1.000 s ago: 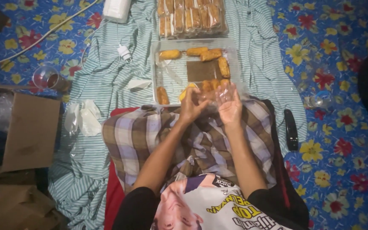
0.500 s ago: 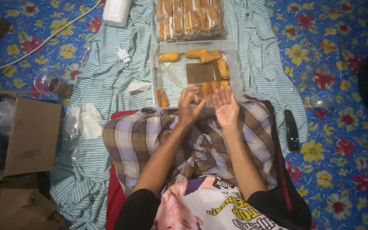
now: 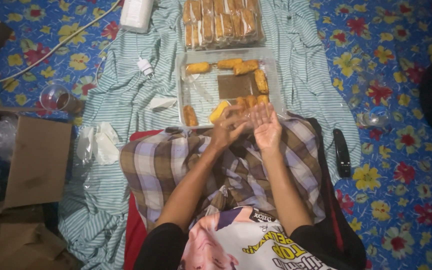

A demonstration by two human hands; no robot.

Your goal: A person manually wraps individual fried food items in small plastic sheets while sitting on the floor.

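Observation:
My left hand and my right hand meet above my plaid-covered lap, just in front of a clear tray. The left fingers curl against the right palm, seemingly pinching a thin clear plastic bag that is hard to make out. The right hand is flat, with its fingers straight and pointing up. The tray holds several golden fried rolls and a brown square card. Beyond it lies a stack of wrapped rolls.
A striped cloth covers a flowered mat. On the left are an open cardboard box, a glass cup and loose clear bags. A white container and plug lie at the back. To my right is a black remote.
Both hands have stayed together in front of the tray. The left fingers have shifted against the right palm, and the right hand has straightened up.

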